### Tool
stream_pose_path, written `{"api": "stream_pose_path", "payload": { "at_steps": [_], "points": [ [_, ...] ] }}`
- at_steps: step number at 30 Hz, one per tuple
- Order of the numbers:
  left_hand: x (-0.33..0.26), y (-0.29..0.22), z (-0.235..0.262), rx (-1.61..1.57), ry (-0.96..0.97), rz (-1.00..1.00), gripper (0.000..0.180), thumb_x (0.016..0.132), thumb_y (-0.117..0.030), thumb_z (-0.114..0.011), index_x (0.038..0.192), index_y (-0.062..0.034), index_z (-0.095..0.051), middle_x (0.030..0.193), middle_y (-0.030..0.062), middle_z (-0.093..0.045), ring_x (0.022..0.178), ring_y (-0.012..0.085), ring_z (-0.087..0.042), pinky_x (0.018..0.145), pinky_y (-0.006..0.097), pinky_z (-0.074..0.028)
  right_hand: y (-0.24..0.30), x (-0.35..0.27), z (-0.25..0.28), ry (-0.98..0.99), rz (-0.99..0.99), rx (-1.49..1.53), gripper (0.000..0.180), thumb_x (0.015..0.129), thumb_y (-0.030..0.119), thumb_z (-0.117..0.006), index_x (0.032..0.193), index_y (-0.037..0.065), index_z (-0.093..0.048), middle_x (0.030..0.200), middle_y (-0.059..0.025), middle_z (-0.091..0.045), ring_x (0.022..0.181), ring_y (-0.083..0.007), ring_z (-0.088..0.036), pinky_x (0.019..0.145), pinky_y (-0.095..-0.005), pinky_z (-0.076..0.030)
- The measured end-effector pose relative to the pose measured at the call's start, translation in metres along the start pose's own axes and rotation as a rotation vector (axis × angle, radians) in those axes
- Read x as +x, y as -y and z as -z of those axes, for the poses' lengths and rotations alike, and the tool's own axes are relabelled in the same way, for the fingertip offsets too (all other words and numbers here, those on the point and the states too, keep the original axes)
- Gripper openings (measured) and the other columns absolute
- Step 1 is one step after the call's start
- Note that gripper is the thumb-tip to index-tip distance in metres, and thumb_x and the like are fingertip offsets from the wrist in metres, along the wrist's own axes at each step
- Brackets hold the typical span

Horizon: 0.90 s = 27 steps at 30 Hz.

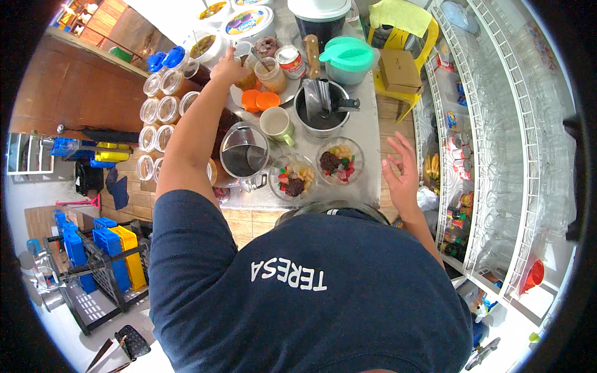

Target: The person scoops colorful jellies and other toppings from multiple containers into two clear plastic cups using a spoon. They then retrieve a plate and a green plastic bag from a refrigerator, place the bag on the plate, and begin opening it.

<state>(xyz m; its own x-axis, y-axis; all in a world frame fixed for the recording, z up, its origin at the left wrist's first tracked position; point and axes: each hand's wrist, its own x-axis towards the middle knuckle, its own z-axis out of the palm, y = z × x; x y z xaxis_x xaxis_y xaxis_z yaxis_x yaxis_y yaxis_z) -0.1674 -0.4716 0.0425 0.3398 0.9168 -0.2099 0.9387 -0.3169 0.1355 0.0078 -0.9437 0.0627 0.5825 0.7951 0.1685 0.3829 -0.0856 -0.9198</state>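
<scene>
My left hand (230,69) reaches across the left side of the table, index finger stretched out and thumb apart, beside a clear jar (243,51). I cannot make out a firm grip on it. Off the table's right edge, my right hand (401,171) hangs open and holds nothing. Near me stand two clear glass bowls: the left bowl (273,186) and the right bowl (359,163). Each contains red and green cubes, pale yellow pieces and a dark scoop. Close to my left hand are an open jar with a spoon (271,78), orange lids (258,101) and a can (289,61).
A clear pitcher (244,151), a pale mug (277,124) and a metal pot (322,121) stand mid-table. Lidded jars (168,109) crowd the left. A green-lidded container (347,59) and tubs (249,23) are farther back. Wire shelves (460,124) line the right, by a yellow chair (404,40).
</scene>
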Motion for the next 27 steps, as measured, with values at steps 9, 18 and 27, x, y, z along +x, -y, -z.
{"api": "stream_pose_path", "payload": {
  "at_steps": [9, 18, 27],
  "points": [
    [-0.116, -0.026, 0.100, 0.112, -0.347, -0.202, 0.081, 0.069, -0.040, -0.073, 0.138, -0.0188, -0.035, 0.122, 0.0153, -0.058, 0.109, 0.0326, -0.060, 0.089, 0.042, -0.051, 0.004, 0.016, -0.007, 0.116, 0.107, -0.016, 0.061, 0.078, 0.012, -0.070, 0.134, 0.012, -0.047, 0.144, -0.0115, -0.037, 0.129, -0.0269, -0.041, 0.098, -0.0423, -0.044],
    [-0.300, -0.101, 0.118, -0.097, -0.323, -0.951, 0.068, 0.069, -0.015, -0.074, 0.130, -0.0139, -0.044, 0.120, 0.0128, -0.056, 0.107, 0.0346, -0.058, 0.084, 0.041, -0.051, 0.034, 0.027, -0.028, 0.230, 0.209, 0.036, 0.097, 0.065, 0.020, -0.085, 0.144, 0.010, -0.029, 0.145, -0.0120, -0.035, 0.135, -0.0290, -0.034, 0.110, -0.0416, -0.029],
    [-0.355, -0.151, 0.054, -0.223, -0.203, -1.290, 0.059, 0.072, -0.028, -0.074, 0.127, -0.0231, -0.051, 0.097, 0.0059, -0.054, 0.091, 0.0252, -0.060, 0.072, 0.038, -0.051, 0.001, -0.007, 0.010, 0.230, 0.085, 0.100, 0.086, 0.053, 0.006, -0.089, 0.129, 0.008, -0.046, 0.125, -0.0091, -0.055, 0.115, -0.0243, -0.055, 0.097, -0.0348, -0.046]
  ]
}}
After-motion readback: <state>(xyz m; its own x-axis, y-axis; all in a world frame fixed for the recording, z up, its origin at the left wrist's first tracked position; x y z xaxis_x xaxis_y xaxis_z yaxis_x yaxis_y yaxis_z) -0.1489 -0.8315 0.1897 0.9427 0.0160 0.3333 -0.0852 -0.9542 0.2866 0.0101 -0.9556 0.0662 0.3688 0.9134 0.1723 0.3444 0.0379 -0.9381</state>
